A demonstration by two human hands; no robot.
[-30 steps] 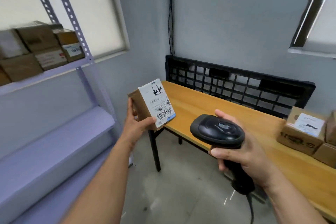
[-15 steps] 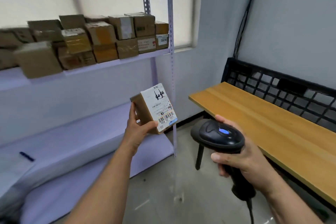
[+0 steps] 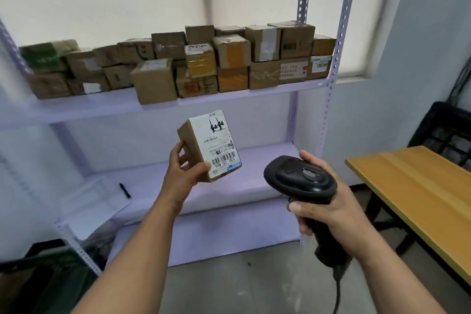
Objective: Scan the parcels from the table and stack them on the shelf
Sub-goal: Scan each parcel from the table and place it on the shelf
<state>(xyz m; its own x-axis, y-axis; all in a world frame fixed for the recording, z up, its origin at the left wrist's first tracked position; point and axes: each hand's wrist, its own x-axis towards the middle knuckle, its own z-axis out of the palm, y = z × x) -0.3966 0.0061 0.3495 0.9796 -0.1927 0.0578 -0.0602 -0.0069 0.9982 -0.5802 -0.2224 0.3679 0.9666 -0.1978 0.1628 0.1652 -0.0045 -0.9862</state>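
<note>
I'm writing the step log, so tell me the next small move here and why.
Probably lift the small brown cardboard parcel with the white label, held in the left hand, to the bare front strip of the pale purple metal shelf before the stacked cardboard boxes. The shelf fills the view ahead, and the right hand holds the black handheld scanner apart from the parcel.

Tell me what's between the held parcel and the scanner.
Nothing: the head view shows open air between parcel and scanner, lilac shelf behind.
</note>
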